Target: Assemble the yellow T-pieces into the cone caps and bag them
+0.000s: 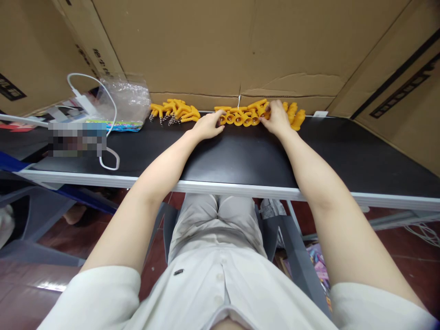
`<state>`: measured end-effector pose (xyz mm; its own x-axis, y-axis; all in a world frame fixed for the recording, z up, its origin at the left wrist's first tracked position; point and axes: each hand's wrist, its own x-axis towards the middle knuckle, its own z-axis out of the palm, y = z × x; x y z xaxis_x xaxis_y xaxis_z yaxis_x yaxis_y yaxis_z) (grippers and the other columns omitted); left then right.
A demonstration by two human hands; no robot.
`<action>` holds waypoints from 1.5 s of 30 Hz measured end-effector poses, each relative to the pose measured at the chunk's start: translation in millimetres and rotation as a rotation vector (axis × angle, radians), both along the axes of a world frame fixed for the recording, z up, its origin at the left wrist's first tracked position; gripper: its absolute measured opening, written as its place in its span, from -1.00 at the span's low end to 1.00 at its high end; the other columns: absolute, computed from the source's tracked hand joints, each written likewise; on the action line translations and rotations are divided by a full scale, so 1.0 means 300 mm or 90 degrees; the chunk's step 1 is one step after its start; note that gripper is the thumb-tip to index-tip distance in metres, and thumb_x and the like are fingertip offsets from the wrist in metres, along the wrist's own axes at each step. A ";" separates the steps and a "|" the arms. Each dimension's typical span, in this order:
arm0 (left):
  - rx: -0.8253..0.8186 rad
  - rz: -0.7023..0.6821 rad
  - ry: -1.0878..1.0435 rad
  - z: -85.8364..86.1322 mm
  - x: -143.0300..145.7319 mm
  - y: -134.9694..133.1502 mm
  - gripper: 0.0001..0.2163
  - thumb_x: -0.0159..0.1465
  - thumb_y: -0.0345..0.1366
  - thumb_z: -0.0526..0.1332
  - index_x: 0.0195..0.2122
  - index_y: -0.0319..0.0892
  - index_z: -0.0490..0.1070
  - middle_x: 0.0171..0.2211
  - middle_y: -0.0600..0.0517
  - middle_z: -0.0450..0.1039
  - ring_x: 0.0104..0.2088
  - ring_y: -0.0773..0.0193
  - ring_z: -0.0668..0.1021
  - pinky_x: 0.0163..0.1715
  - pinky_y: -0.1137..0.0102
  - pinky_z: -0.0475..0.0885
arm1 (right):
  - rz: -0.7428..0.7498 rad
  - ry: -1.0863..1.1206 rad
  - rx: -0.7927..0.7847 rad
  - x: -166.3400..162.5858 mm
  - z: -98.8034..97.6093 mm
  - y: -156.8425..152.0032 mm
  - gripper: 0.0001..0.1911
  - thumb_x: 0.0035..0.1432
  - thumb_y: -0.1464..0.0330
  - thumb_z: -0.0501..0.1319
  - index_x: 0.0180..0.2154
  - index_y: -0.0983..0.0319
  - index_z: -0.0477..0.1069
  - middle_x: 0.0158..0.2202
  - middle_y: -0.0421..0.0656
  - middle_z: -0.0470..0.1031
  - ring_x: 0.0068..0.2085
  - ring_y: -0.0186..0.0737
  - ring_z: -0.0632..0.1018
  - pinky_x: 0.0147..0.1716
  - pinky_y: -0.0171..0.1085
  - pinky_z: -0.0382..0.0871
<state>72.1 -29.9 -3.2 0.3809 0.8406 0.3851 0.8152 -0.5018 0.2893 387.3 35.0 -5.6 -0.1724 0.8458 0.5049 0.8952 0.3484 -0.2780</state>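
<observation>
A row of yellow plastic T-shaped pieces with round hollow ends (246, 120) lies at the back of the black table, those ends facing me. My left hand (208, 126) is at the row's left end, thumb and forefinger apart beside the outermost piece. At the other end, my right hand (277, 118) has its fingers closed about a yellow piece, partly hidden by the hand. Left of my left hand is a pile of yellow-handled corkscrews (175, 110) with bare metal spirals. Ribbed yellow pieces (298, 120) stick out just right of my right hand.
Cardboard (206, 50) walls the table's back and right side. A clear plastic bag (125, 103), a white charger (85, 104) with its cable and a blurred-out item lie at the left. The black tabletop (237, 160) ends in a pale metal edge (233, 187) before my lap.
</observation>
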 end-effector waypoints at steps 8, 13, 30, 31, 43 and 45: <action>-0.015 0.012 0.012 0.019 0.005 -0.024 -0.46 0.41 -0.34 0.28 0.43 -0.14 0.44 0.09 -0.16 0.73 0.18 -0.08 0.70 0.29 0.10 0.56 | 0.023 0.043 -0.001 -0.035 0.003 -0.034 -0.48 0.42 0.11 0.36 0.30 0.16 0.50 0.34 0.20 0.48 0.38 0.46 0.53 0.44 0.39 0.42; -0.021 0.015 0.011 0.025 0.009 -0.032 -0.46 0.40 -0.33 0.28 0.42 -0.16 0.44 0.08 -0.17 0.74 0.17 -0.09 0.71 0.29 0.08 0.57 | 0.024 0.055 -0.001 -0.032 0.001 -0.023 -0.42 0.42 0.08 0.36 0.34 0.18 0.47 0.36 0.21 0.49 0.45 0.44 0.48 0.52 0.37 0.34; -0.006 0.016 0.041 0.011 0.000 -0.002 -0.68 0.41 -0.26 0.24 0.07 -0.12 0.73 0.00 -0.13 0.79 0.07 -0.06 0.74 0.19 0.15 0.61 | -0.229 0.066 -0.099 0.106 0.121 -0.087 -0.70 0.42 0.57 0.30 0.14 0.43 0.56 0.36 0.56 0.47 0.41 0.67 0.54 0.41 0.38 0.36; -0.007 0.017 0.044 0.012 0.000 -0.003 -0.68 0.41 -0.26 0.23 0.05 -0.13 0.74 0.00 -0.14 0.79 0.06 -0.06 0.74 0.19 0.14 0.61 | -0.216 0.070 -0.107 0.119 0.112 -0.072 -0.77 0.45 0.54 0.30 0.09 0.40 0.58 0.34 0.53 0.50 0.43 0.68 0.53 0.42 0.39 0.35; -0.010 0.124 0.012 0.032 -0.030 -0.002 -0.68 0.43 -0.34 0.20 0.06 -0.16 0.73 0.12 -0.21 0.75 0.22 -0.16 0.69 0.33 0.05 0.55 | -0.181 -0.100 -0.149 -0.020 0.162 -0.142 -0.68 0.29 0.68 0.32 0.04 0.47 0.69 0.19 0.40 0.66 0.33 0.62 0.63 0.34 0.33 0.54; -0.011 0.189 -0.003 0.033 -0.054 0.007 -0.63 0.44 -0.40 0.16 0.15 -0.17 0.70 0.22 -0.24 0.71 0.30 -0.17 0.65 0.37 0.04 0.53 | -0.108 -0.081 -0.124 -0.045 0.133 -0.118 -0.72 0.27 0.58 0.38 0.00 0.36 0.71 0.08 0.27 0.70 0.29 0.59 0.64 0.31 0.42 0.55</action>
<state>55.9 -27.7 6.8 0.1160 0.9212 0.3715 0.9238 -0.2374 0.3003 373.8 -0.5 34.3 -0.0723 0.9470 0.3130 0.9680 0.1422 -0.2070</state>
